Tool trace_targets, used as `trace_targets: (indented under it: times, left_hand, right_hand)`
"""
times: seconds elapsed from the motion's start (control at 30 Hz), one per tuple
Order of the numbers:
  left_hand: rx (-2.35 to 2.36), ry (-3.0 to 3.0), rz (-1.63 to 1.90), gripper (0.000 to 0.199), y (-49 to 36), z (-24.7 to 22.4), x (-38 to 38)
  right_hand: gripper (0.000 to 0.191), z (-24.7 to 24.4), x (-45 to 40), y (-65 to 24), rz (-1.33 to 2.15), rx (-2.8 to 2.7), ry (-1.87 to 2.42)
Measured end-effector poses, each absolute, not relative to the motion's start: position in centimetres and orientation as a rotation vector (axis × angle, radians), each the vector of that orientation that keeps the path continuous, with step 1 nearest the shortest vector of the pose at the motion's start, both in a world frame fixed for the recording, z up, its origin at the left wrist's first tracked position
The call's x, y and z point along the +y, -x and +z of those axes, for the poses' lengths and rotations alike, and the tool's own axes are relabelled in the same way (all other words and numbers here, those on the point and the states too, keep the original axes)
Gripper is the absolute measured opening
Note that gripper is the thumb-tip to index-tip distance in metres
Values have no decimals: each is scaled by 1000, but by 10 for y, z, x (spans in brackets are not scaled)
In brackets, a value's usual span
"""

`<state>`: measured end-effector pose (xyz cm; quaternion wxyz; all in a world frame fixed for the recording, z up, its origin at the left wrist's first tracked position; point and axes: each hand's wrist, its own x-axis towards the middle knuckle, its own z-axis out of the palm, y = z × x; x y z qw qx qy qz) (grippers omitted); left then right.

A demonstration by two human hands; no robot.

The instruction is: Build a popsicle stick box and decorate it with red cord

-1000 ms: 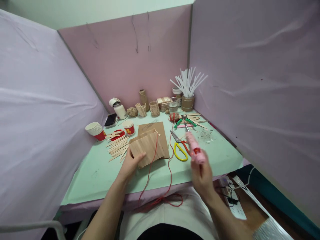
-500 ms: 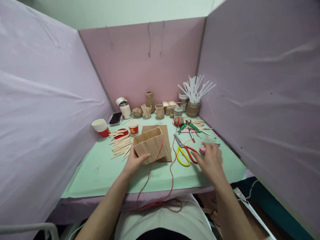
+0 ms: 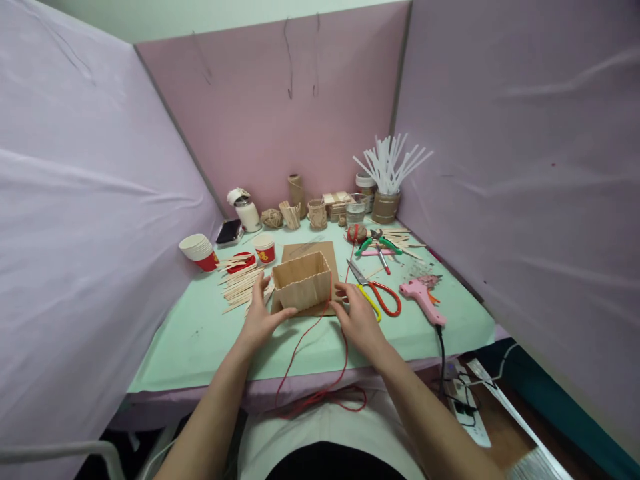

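Observation:
An open-topped wooden stick box stands upright on a brown cardboard sheet. My left hand is at its left side, thumb along the lower front and fingers around the left end. At the right end, my right hand has its thumb and fingers apart, close to the box's edge and the red cord. The cord runs from the box's right side down over the table edge to my lap. Scissors with red and yellow handles lie just right of my right hand.
A pink glue gun lies at the right, its cable hanging over the edge. Loose sticks and red-white cups are at the left. Green-handled pliers, a red yarn ball and white sticks in a jar stand behind.
The box has gone from tilted in my left hand to upright on the cardboard. My right hand has left the glue gun and moved left to the box. The camera view has shifted slightly.

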<state>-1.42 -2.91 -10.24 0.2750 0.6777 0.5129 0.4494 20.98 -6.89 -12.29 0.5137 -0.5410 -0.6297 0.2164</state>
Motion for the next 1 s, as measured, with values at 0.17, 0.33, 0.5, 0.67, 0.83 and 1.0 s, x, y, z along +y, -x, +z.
trace_targets:
  times: [0.17,0.33,0.5,0.67,0.83,1.0]
  left_hand:
    - [1644,-1959,1503,29,-4,-74,-72]
    - [1472,-2142,993,16,-50,-50,-74]
    - [1488,-2041,973,9,-70,-50,-61]
    - [1547,-2242,1013,8,-66,-52,-58]
    - [1680,-2436,1014,13,-63,-50,-57]
    - [1810,-2506,953,23,-61,-51,-53]
  right_hand:
    - [19,-121,-88,-191,789,-1336,1208]
    - [28,-116,-100,-167,924,-1294,1082]
    - [34,-110,-107,-166,808,-1443,1110]
    - [18,-107,-99,-191,667,-1654,1160]
    - [16,-92,-64,-234,397,-1656,1232]
    - [35,-70,-34,-254,348,-1883,1054]
